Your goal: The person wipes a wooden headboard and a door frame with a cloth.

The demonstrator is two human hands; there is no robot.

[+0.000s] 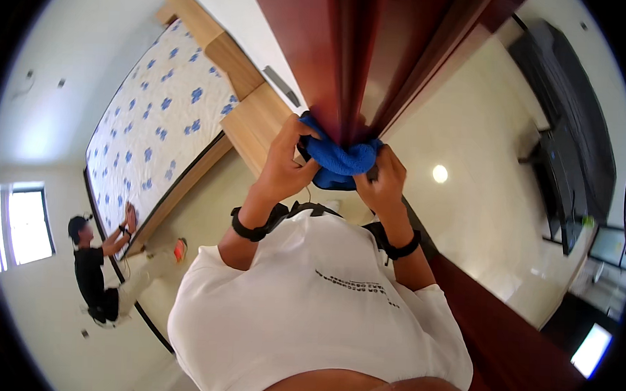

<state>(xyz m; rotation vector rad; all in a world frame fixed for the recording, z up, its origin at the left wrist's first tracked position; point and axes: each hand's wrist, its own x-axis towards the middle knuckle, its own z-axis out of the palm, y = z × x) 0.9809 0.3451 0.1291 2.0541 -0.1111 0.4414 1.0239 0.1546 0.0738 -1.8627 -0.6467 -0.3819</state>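
Observation:
A blue cloth (pixel 339 158) is bunched against the lower visible part of a glossy dark-red door frame (pixel 343 57). My left hand (pixel 285 161) grips the cloth's left side, with thumb and fingers closed on it. At its right side my right hand (pixel 383 179) is also closed on the cloth, pressing it near the frame's edge. The folds hide some fingertips and the wood behind them. Both wrists wear black bands.
To the left a bed with a blue-flowered mattress (pixel 156 119) stands beside a wooden cabinet (pixel 257 123). Another person (pixel 97 270) leans over the mattress. A black sofa (pixel 576 95) and dark table (pixel 558 185) are at the right, beyond pale floor (pixel 462 139).

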